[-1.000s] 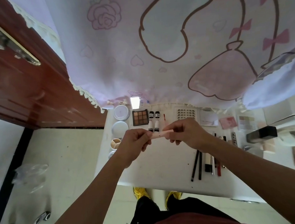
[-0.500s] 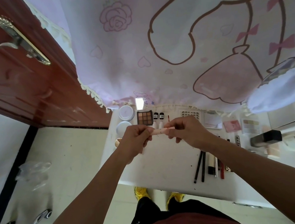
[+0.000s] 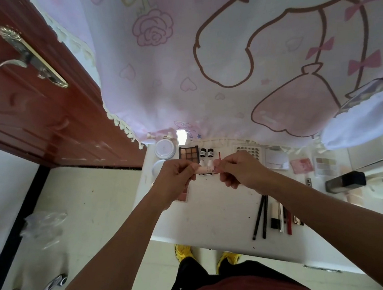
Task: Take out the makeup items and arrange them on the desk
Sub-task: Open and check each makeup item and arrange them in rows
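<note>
Both hands meet above the far part of the white bench [image 3: 217, 215]. They hold a small pink tube [image 3: 202, 169] level between them, clear of the surface. The left hand [image 3: 175, 182] pinches the tube's left end, its fingers [image 3: 189, 170] curled round it. The right hand [image 3: 241, 172] pinches the right end the same way, its lower fingers folded into the palm. Whether the tube's cap is on or partly off cannot be told.

Just behind the tube on the bench stand two small bottles with black caps [image 3: 207, 153], side by side. An open eyeshadow palette [image 3: 188, 153] lies just to their left, and a round white compact [image 3: 165, 147] beyond that. A thin red stick [image 3: 219, 157] lies just right of the bottles, and past it a white grid tray [image 3: 249, 150]. Two black pencils [image 3: 260, 215] lie together near the front edge under the right forearm, with a few more slim sticks beside them. A pink cartoon-print cloth [image 3: 201, 72] hangs behind the bench, and a red-brown door [image 3: 14, 105] stands to the left.
</note>
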Demonstrator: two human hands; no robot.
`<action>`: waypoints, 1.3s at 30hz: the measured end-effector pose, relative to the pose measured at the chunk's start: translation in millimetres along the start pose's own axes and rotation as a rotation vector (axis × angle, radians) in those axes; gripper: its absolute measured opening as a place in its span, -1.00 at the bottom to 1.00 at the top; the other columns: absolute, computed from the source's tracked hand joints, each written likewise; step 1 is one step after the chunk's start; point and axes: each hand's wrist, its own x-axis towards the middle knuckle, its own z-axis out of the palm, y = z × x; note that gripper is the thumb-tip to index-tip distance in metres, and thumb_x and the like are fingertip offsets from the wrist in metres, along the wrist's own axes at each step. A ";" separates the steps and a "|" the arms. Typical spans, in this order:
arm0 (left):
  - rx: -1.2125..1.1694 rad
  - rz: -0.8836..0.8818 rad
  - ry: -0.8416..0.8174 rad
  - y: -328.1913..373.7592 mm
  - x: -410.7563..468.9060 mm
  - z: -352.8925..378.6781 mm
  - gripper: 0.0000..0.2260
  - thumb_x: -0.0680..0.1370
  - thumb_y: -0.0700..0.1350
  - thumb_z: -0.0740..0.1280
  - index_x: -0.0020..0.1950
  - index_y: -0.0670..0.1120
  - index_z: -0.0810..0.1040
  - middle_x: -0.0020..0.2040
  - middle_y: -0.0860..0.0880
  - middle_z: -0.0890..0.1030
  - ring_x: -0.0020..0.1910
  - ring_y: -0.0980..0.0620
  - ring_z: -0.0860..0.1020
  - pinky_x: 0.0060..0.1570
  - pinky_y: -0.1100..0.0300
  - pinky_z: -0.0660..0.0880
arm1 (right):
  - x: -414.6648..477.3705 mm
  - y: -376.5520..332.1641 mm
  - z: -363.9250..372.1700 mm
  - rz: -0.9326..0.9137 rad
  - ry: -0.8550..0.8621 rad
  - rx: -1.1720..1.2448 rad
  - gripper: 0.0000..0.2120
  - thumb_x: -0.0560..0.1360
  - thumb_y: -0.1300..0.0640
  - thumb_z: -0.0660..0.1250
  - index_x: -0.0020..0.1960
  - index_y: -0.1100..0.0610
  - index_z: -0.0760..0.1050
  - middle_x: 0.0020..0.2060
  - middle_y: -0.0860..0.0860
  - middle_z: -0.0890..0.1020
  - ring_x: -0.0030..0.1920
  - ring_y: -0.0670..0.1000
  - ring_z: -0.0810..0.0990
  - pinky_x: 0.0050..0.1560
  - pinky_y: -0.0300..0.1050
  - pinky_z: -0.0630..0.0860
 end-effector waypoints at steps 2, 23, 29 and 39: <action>-0.010 -0.007 0.001 0.8 0.7 -0.2 -0.82 0.61 -0.19 0.27 -0.05 -0.24 0.64 -0.43 0.07 0.51 -0.38 -0.01 0.34 -0.35 0.16 0.30 | 0.5 0.7 -0.6 -0.078 0.048 -0.024 -0.87 0.56 0.18 0.36 -0.11 0.21 0.64 -0.35 0.06 0.65 -0.39 -0.05 0.57 -0.37 -0.22 0.51; -0.111 -0.027 -0.007 2.2 0.1 0.9 -0.77 0.62 -0.20 0.25 -0.18 -0.14 0.62 -0.42 0.01 0.47 -0.43 0.05 0.31 -0.39 0.21 0.28 | -2.1 7.5 4.2 -0.151 0.083 0.077 -0.89 0.50 0.22 0.44 0.00 0.21 0.68 -0.34 0.06 0.67 -0.38 -0.05 0.56 -0.41 -0.24 0.46; -0.039 0.027 0.007 2.2 -0.8 2.9 -0.81 0.62 -0.20 0.26 -0.10 -0.16 0.65 -0.39 0.03 0.49 -0.40 0.03 0.32 -0.37 0.18 0.27 | -2.9 1.4 -3.0 0.038 -0.016 0.158 -0.85 0.52 0.14 0.43 -0.06 0.24 0.66 -0.31 0.09 0.65 -0.38 -0.05 0.55 -0.40 -0.22 0.45; 0.103 0.087 -0.011 6.6 0.7 -3.0 -0.81 0.61 -0.17 0.27 -0.05 -0.17 0.67 -0.36 0.02 0.51 -0.39 0.07 0.37 -0.33 0.19 0.33 | -1.6 1.7 -0.4 -0.038 0.039 0.101 -0.91 0.48 0.25 0.45 -0.03 0.23 0.66 -0.29 0.08 0.68 -0.30 -0.04 0.61 -0.28 -0.22 0.55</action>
